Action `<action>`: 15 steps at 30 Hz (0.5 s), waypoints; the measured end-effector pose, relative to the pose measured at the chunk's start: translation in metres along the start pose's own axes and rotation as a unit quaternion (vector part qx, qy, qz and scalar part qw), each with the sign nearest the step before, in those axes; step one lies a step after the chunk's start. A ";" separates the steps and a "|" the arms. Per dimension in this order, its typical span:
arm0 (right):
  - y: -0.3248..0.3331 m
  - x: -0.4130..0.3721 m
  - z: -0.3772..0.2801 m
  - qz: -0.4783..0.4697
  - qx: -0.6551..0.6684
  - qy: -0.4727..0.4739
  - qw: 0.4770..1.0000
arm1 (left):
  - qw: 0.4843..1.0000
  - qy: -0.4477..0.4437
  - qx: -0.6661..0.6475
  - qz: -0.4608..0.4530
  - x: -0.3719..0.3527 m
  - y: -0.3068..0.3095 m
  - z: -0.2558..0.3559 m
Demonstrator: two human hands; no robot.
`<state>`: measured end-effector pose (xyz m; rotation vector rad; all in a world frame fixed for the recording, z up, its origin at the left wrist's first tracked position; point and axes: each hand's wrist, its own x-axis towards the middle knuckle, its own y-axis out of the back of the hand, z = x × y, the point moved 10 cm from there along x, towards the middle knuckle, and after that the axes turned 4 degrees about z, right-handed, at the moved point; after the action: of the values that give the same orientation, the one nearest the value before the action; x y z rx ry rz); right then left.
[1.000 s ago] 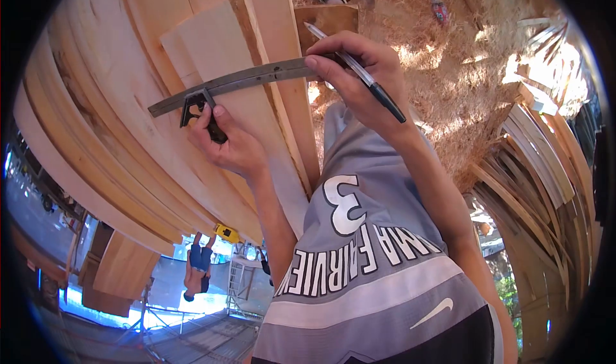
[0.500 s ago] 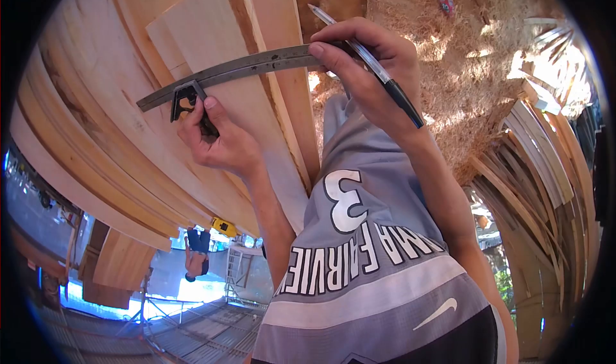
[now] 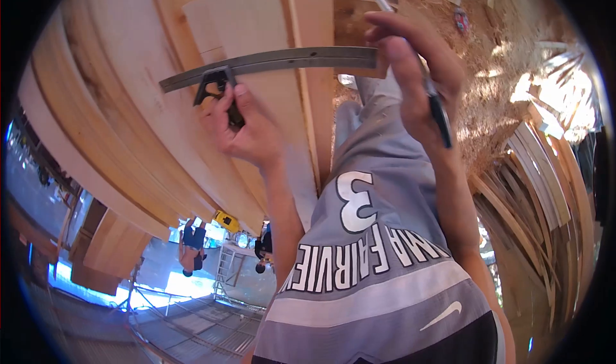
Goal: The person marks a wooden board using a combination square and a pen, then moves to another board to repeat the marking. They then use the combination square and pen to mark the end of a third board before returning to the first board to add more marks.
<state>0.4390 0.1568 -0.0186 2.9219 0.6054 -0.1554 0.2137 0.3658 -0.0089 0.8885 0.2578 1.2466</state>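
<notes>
My left hand (image 3: 247, 123) is closed round the dark head of a combination square (image 3: 276, 60), thumb and fingers pinching it. The square's long steel blade, curved by the lens, crosses over the pale wooden boards (image 3: 247, 20) from left to right. At the blade's right end is my right hand (image 3: 427, 62), slightly blurred, with a pen (image 3: 431, 91) held between its fingers. The pen has a clear barrel and a black end; its other end points up and away from me. My right thumb and fingertips are just off the blade's end.
Long boards fill the left side. A yellow tool (image 3: 226, 221) lies at their far edge. Wood shavings (image 3: 494, 62) cover the ground at right, near stacked wood strips (image 3: 523, 216). Two people, one a shirtless person (image 3: 191, 248), are in the background, near scaffolding (image 3: 228, 264).
My right thumb and fingers have come off the blade's end and moved right, still with the pen. My left hand and the square appear shifted right as the view moved.
</notes>
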 end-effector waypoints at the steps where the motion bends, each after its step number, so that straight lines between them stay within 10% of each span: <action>1: -0.003 0.005 -0.020 -0.023 -0.023 0.065 0.997 | 1.000 -0.021 0.022 -0.007 0.001 0.000 0.005; 15: -0.129 0.036 -0.045 -0.286 -0.001 0.035 0.957 | 0.998 0.020 -0.046 0.032 -0.003 -0.002 0.016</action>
<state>0.4228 0.2949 0.0040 2.6677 1.4456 -0.1121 0.2235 0.3558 -0.0008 0.7989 0.2039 1.3273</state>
